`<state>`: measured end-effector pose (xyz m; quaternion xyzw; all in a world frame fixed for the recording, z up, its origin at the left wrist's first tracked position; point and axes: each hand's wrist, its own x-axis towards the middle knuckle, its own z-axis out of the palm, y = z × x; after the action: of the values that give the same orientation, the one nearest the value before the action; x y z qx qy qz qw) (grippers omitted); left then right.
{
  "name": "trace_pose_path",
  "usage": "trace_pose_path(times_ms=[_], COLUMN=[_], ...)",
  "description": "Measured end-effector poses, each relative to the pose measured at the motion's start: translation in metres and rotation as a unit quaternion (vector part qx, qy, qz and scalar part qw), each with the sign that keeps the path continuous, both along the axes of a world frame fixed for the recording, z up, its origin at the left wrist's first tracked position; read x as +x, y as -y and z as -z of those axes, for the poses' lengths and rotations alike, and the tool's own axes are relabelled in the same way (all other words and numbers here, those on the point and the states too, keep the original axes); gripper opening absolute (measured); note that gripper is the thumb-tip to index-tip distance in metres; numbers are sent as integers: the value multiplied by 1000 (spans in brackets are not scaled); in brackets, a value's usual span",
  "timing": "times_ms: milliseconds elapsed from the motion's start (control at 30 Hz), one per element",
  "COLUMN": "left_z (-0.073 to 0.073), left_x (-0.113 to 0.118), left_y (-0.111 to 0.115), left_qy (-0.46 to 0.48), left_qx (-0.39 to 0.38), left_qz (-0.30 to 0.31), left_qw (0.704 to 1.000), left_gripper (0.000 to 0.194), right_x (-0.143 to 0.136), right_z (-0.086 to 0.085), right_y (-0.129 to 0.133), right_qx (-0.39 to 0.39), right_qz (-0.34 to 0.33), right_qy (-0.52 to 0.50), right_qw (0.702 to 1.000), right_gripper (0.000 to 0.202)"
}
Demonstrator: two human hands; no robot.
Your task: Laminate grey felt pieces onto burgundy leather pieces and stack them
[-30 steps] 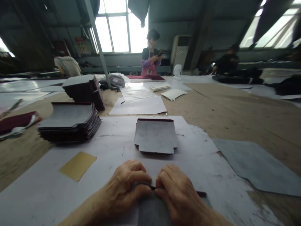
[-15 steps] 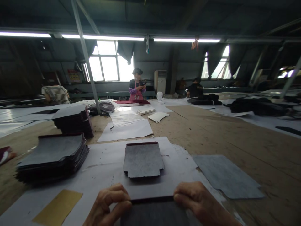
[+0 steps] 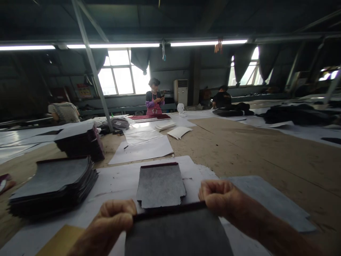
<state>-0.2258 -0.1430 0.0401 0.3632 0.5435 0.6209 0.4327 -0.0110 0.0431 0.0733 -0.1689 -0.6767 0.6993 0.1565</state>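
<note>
A dark grey fabric panel (image 3: 178, 231) with a dark maroon top edge hangs between my two hands at the bottom of the head view. My left hand (image 3: 113, 215) pinches its upper left corner, and my right hand (image 3: 217, 193) grips the upper right corner. Just beyond lies a small pile of similar grey panels (image 3: 161, 186) with notched lower corners and a maroon strip along the far edge. Its near edge comes close to the panel I hold. A single flat grey piece (image 3: 269, 199) lies to the right, partly hidden behind my right forearm.
White paper (image 3: 114, 185) covers the near table. At left stand a tall stack of grey panels (image 3: 53, 188) and another stack (image 3: 80, 140) behind it. A tan card (image 3: 61, 240) lies at lower left. Across the table a person (image 3: 154, 97) in a pink apron holds a phone.
Both hands have risen and moved forward with the panel, whose top edge now reaches the near side of the small pile. The view has shifted slightly.
</note>
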Motion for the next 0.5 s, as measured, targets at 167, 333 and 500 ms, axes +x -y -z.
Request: trace_pose_path(times_ms=[167,333,500], left_z=[-24,-5,16], left_x=[-58,-90,-87], left_y=[-56,-105,-123], left_qy=[-153,-245,-312], left_qx=[-54,-90,-94], left_qz=[-53,-127,-204], left_qw=[985,957,923], left_gripper=[25,20,23], right_x=[-56,-101,-116], right_z=[4,23,41], right_y=[-53,-87,-94], right_qx=[96,207,284], right_qz=[49,139,214], right_qy=[51,141,203], right_qw=[993,958,912], right_gripper=[33,24,23])
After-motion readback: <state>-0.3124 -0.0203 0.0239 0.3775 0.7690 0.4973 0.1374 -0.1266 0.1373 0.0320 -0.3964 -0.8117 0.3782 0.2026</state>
